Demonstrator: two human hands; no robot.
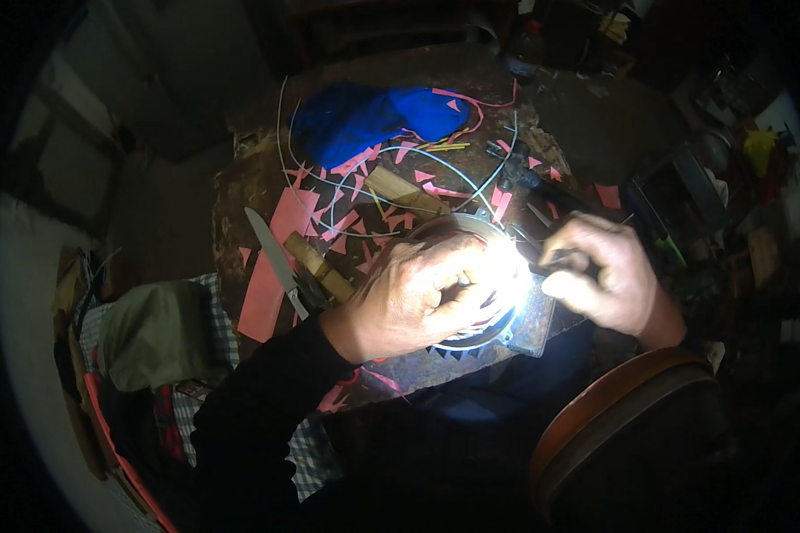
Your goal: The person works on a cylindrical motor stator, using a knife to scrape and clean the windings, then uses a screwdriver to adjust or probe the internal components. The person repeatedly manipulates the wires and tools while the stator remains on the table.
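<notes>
A round metal housing point(467, 340) with a finned lower edge sits near the front of the worktable, lit by a bright glare that hides much of its interior. My left hand point(418, 289) lies over it, fingers bent and pinched at its inside; what they hold is hidden. Just right of the glare, my right hand point(600, 271) has curled fingers around a thin dark item, too small to name, pointing toward the housing. A dark plate point(535, 324) lies beneath the housing's right side. Thin pale wires point(462, 169) loop across the table behind both hands.
Pink paper scraps point(284, 222) surround a knife point(267, 244), wood blocks point(400, 186) and yellow sticks point(440, 147). Blue cloth point(347, 120), a hammer point(516, 164) and a bottle point(524, 49) are at the back. A covered bundle point(151, 333) stands left; a round brown-rimmed object point(613, 386), lower right.
</notes>
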